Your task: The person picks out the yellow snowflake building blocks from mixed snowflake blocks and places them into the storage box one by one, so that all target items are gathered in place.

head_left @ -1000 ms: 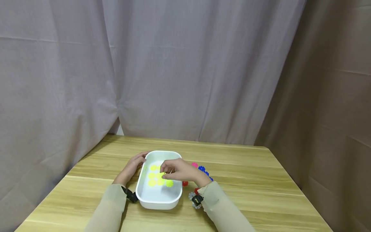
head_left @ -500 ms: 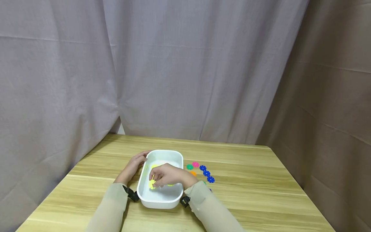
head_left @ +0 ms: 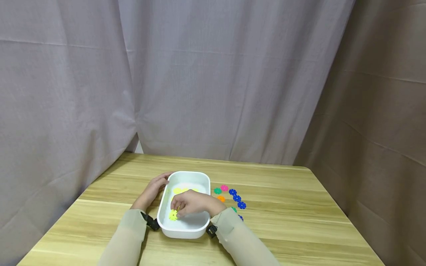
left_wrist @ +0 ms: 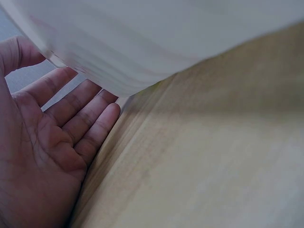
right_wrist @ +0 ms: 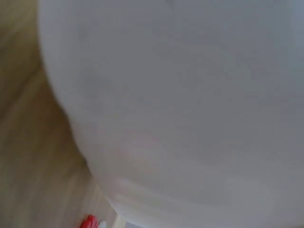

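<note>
A white tray [head_left: 184, 234] stands on the wooden table with several yellow snowflake discs [head_left: 177, 191] lying inside it. Over the tray, my right hand [head_left: 194, 202] pinches one yellow snowflake disc [head_left: 173, 215] low near the tray floor, towards the near left. My left hand [head_left: 153, 190] rests along the tray's left side. In the left wrist view, its straight fingers [left_wrist: 83, 111] touch the outer wall [left_wrist: 142, 47] and the thumb is at the rim. The right wrist view is mostly filled by the tray's outer wall [right_wrist: 180, 95]; the right hand is hidden there.
Right of the tray lie loose snowflake discs: green [head_left: 217, 191], pink [head_left: 224, 188], orange [head_left: 221, 199] and several blue ones [head_left: 237, 198]. Others are partly hidden by the right forearm. Grey curtains [head_left: 186, 81] hang behind the table [head_left: 293, 218].
My right hand has moved left and nearer within the tray, carrying the yellow disc, then lowered it to the near left. Colored discs on the right came into view. The left hand stays put.
</note>
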Demonstrator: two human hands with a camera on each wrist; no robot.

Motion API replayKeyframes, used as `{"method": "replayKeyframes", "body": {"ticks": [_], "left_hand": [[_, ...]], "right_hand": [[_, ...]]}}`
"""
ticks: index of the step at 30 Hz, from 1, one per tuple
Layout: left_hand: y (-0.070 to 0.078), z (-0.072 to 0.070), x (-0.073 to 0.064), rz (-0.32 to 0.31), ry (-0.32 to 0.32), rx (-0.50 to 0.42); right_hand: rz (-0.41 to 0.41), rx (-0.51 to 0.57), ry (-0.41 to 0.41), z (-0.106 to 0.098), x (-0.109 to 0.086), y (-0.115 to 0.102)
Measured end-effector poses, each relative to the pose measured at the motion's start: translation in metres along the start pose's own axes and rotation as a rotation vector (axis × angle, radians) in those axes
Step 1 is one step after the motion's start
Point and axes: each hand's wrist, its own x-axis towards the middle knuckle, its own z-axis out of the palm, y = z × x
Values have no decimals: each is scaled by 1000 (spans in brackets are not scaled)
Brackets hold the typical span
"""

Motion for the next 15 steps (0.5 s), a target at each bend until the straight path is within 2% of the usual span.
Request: {"method": "replayKeyframes", "body": {"ticks": [15], "left_hand": [[1, 1, 0, 6, 8, 4]], "right_hand": [[-18, 1, 17, 0, -1, -1]]}}
